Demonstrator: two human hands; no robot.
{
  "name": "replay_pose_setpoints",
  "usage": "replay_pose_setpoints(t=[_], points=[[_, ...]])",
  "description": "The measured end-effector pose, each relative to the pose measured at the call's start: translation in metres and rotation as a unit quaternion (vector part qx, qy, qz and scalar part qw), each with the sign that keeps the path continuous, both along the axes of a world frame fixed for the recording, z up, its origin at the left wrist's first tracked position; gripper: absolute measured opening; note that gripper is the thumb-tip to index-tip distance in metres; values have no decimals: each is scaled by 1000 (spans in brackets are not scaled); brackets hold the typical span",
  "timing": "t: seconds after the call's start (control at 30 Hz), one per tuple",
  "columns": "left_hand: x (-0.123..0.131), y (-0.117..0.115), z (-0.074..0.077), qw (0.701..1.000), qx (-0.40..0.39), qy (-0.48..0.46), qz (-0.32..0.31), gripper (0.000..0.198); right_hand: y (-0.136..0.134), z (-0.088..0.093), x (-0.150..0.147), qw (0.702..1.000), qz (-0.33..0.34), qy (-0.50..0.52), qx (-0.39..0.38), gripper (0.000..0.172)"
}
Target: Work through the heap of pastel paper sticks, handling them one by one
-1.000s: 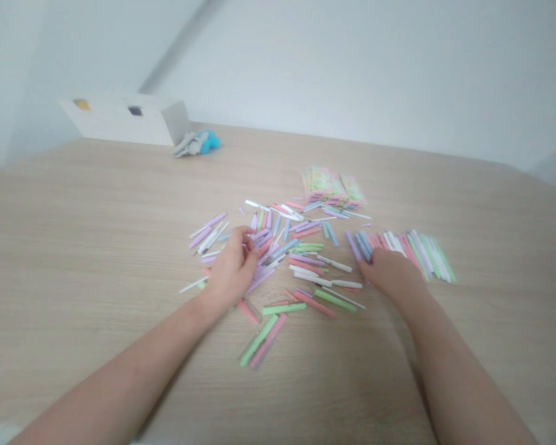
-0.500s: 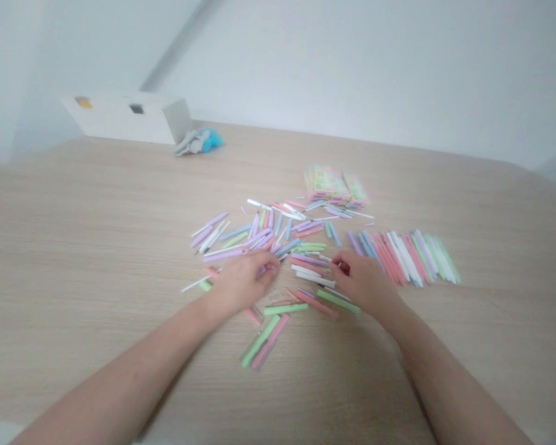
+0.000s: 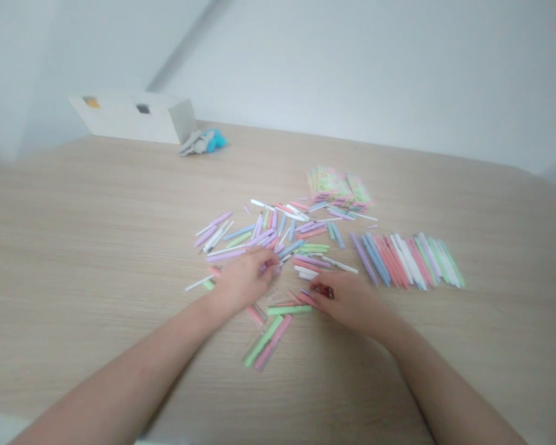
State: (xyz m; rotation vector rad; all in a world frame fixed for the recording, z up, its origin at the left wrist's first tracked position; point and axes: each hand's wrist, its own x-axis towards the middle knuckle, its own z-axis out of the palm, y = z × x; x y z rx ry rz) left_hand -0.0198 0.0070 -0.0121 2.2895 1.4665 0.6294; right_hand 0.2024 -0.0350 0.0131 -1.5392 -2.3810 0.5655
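The right hand (image 3: 352,303) has come back from the sorted row (image 3: 408,250) to the loose sticks (image 3: 278,238) on the worktop (image 3: 97,235). Its grip is pinched around something red, but blur hides whether it holds it. The left hand (image 3: 241,281) rests curled on these sticks; if it grasps one, I cannot tell.

One box (image 3: 134,120), two hands (image 3: 243,281) (image 3: 352,306) — sticks (image 3: 312,248) past counting.

A single view was recorded, from a camera worn on the head. It faced forward and down across the table (image 3: 74,247) toward the far wall (image 3: 398,74). The left hand (image 3: 243,281) and right hand (image 3: 352,303) lay near, at mid-frame, with forearms entering from the bottom edge.
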Motion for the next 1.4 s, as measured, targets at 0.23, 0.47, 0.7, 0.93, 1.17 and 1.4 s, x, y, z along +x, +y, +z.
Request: replay_pose_setpoints(t=[0.23,0.47,0.7,0.93,1.17,1.4], points=[[0,0,0,1000,-2,-1,8,18,1,3,2,999,-23,25,1,18],[1,0,4,998,9,-29,55,18,7,4,14,994,-104,21,23,14],[1,-2,7,997,22,-42,57,20,19,-7,21,979,-159,6,124,20],[-1,2,3,994,38,-79,67,24,27,-18,15,985,-102,-46,132,21],[-3,7,4,979,34,-170,107,21,33,-21,19,989,-100,-49,102,21],[-4,9,1,973,17,-199,115,21,37,-25,19,989,-116,-28,93,18]])
